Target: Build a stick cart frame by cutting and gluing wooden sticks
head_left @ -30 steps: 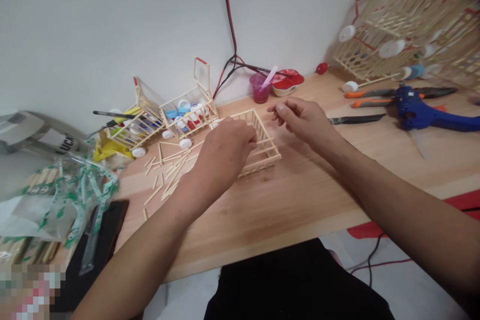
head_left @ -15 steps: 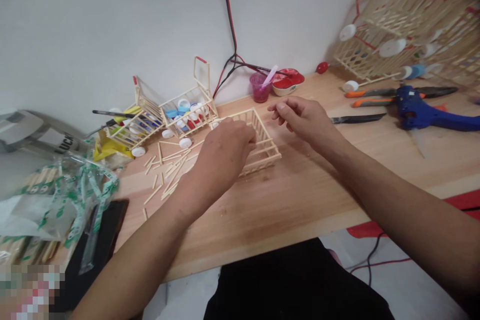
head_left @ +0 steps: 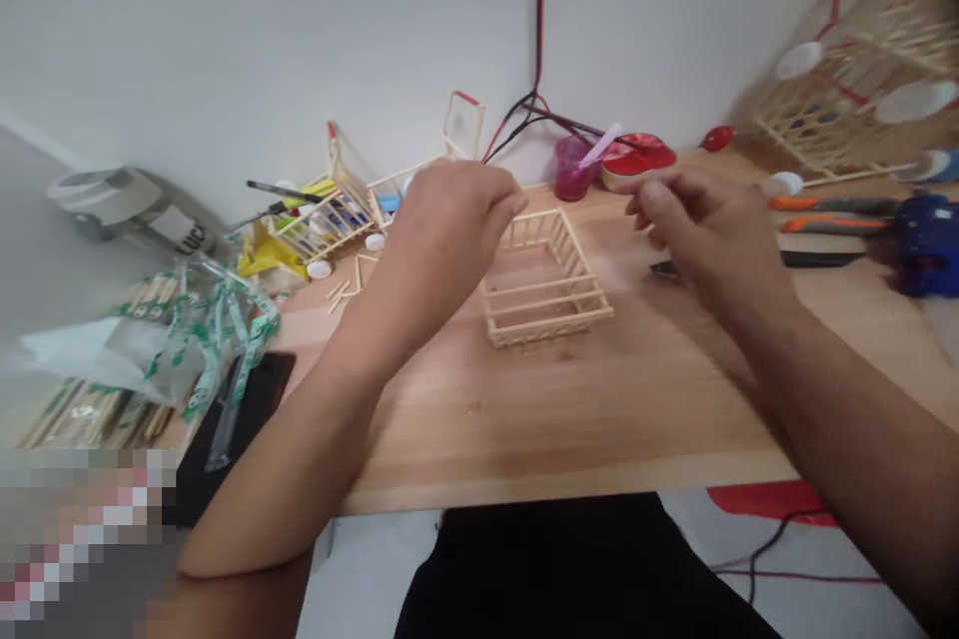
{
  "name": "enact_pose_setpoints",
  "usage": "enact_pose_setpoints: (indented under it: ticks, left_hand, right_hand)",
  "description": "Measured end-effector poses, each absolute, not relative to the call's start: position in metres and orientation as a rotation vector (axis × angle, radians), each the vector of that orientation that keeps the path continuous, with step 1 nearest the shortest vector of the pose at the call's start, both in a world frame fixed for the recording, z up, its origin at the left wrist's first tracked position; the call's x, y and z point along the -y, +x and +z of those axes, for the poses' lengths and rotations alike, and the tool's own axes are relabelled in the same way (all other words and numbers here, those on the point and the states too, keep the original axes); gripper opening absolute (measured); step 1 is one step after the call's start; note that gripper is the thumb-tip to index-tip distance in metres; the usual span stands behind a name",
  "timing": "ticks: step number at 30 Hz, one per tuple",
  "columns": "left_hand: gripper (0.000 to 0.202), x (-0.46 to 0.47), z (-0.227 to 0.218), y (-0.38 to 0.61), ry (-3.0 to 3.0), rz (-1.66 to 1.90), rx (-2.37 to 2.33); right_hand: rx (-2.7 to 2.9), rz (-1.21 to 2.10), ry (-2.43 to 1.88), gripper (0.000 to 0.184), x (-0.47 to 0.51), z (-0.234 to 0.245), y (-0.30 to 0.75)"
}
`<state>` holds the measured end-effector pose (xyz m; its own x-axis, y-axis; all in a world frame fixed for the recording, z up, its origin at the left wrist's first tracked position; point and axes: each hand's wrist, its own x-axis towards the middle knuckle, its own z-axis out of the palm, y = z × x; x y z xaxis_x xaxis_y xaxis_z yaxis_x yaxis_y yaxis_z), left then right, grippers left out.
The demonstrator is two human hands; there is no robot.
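A small open basket frame of thin wooden sticks (head_left: pixel 550 325) stands on the table in front of me. My left hand (head_left: pixel 461 230) is raised over its left side, thumb and fingertips pinched together and pointing right. Anything in that pinch is too small to make out. To the right of the basket hovers my right hand (head_left: pixel 700 220), apart from it, with curled fingers and the thumb near the index finger. Whatever it may hold is hidden. Beneath my right hand lies a black-bladed knife (head_left: pixel 820 260), partly covered.
Finished stick carts (head_left: pixel 322 225) stand behind my left hand, near short loose sticks (head_left: pixel 345 295). Against the wall are a purple cup (head_left: pixel 573 170) and a red paint dish (head_left: pixel 636 155). At right sit orange-handled pliers (head_left: pixel 831 205), a blue glue gun (head_left: pixel 929 245) and stacked carts (head_left: pixel 854 100).
My left hand has lifted up off the basket, leaving more of it visible. My right hand stays raised at its right. The whole view has shifted, so the scene sits further right.
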<state>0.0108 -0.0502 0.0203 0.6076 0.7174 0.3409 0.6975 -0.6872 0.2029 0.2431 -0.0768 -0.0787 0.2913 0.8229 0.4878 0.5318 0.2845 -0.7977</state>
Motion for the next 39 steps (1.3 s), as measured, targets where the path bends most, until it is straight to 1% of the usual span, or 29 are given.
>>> enact_pose_setpoints:
  ticks: [3, 6, 9, 13, 18, 21, 26, 30, 39]
  left_hand:
    - [0.026, 0.043, 0.030, -0.003, 2.695, 0.756, -1.295]
    - [0.023, 0.035, 0.035, -0.014, 2.661, 0.840, -1.349]
    - [0.022, 0.030, 0.038, -0.021, 2.655, 0.890, -1.350]
    - [0.021, 0.028, 0.041, -0.025, 2.667, 0.895, -1.381]
    - [0.024, 0.026, 0.042, -0.030, 2.651, 0.894, -1.424]
    - [0.021, 0.017, 0.036, -0.036, 2.654, 0.761, -1.424]
    - [0.019, -0.002, 0.023, -0.044, 2.604, 0.539, -1.382]
    - [0.017, -0.009, 0.019, -0.047, 2.556, 0.429, -1.334]
    - [0.017, -0.018, 0.003, -0.044, 2.558, 0.374, -1.233]
  right_hand:
    - [1.532, 0.044, -1.339, 0.016, 0.089, -0.064, 0.236]
    - [1.883, -0.190, -1.263, 0.013, 0.099, -0.049, 0.223]
    - [2.135, -0.291, -1.183, 0.014, 0.104, -0.043, 0.210]
    - [2.299, -0.350, -1.112, 0.014, 0.100, -0.046, 0.199]
    - [2.404, -0.252, -1.083, 0.017, 0.092, -0.044, 0.197]
    - [2.469, -0.186, -1.114, 0.018, 0.089, -0.042, 0.198]
    - [2.513, -0.108, -1.129, 0.014, 0.085, -0.043, 0.198]
    - [2.510, -0.061, -1.126, 0.017, 0.084, -0.043, 0.197]
    - [2.531, -0.062, -1.143, 0.020, 0.082, -0.039, 0.193]
